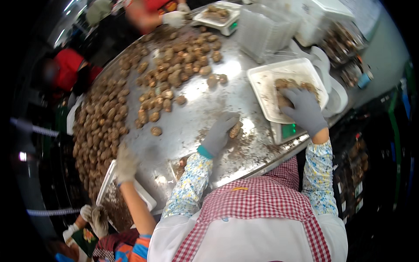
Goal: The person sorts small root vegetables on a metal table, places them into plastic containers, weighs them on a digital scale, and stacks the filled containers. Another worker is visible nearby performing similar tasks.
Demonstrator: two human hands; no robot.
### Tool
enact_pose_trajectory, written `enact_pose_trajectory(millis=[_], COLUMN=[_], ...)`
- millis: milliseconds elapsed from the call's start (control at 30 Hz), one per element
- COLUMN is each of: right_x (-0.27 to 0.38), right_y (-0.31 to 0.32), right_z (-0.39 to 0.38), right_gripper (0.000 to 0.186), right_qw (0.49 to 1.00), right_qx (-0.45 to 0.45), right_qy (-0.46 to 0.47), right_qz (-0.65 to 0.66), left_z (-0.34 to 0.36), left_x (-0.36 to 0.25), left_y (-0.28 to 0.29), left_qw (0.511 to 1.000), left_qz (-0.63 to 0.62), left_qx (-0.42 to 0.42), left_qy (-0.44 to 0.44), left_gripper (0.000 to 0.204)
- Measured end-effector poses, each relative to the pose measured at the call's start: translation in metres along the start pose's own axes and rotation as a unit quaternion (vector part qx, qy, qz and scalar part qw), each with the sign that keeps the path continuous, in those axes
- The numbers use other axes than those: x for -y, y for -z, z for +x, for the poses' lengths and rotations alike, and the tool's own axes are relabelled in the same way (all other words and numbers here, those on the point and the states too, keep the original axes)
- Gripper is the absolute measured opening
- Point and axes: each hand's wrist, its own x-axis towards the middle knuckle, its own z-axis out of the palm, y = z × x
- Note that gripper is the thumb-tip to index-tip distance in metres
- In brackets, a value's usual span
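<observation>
My left hand (pixel 222 133), in a grey glove, is closed on a brown taro-like tuber (pixel 235 130) just above the steel tabletop (pixel 170 148). At the right, a white tray (pixel 262 83) sits on a scale (pixel 279 133) with a green display. My right hand (pixel 301 109), also gloved, has its fingers curled over the tubers (pixel 286 83) in that tray; whether it grips one is hidden. Loose tubers (pixel 183 61) lie spread across the middle and back of the table.
A large pile of tubers (pixel 100 126) covers the left side. A co-worker's blurred gloved hand (pixel 126 166) is over another tray (pixel 148 196). Other workers (pixel 70 70) stand across the table. A second scale (pixel 229 28), stacked clear containers (pixel 262 30) and a white box (pixel 314 22) are at the back.
</observation>
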Motion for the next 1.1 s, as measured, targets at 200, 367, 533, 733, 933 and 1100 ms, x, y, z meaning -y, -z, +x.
enact_pose_trajectory(millis=[200,367,533,733,933,1100], right_x=[0.003,0.018,0.033,0.010,0.033,0.039], right_y=[-0.004,-0.011,-0.001,-0.020,-0.020,-0.010], right_z=[0.006,0.004,0.000,-0.027,-0.047,-0.056], right_gripper=[0.039,0.036,0.035,0.037,0.031,0.024], right_qw=[0.997,0.988,0.836,0.642,0.763,0.741], right_qx=[0.060,-0.127,-0.207,-0.254,-0.163,-0.108], right_qy=[-0.003,-0.032,-0.243,-0.234,-0.203,-0.272], right_qz=[-0.040,0.078,0.446,0.684,0.592,0.604], left_z=[0.061,0.131,0.146,0.086,0.067,0.056], left_x=[0.019,0.032,0.055,-0.033,-0.078,-0.082], left_y=[0.063,0.107,0.100,0.023,-0.026,-0.059], left_qw=[0.938,0.865,0.893,0.992,0.973,1.000], left_qz=[0.173,0.435,0.423,-0.125,-0.192,0.016], left_qx=[-0.213,-0.212,-0.130,-0.025,0.043,0.005], left_qy=[0.211,0.135,0.080,-0.005,0.122,-0.021], left_gripper=[0.028,0.068,0.054,0.040,0.053,0.050])
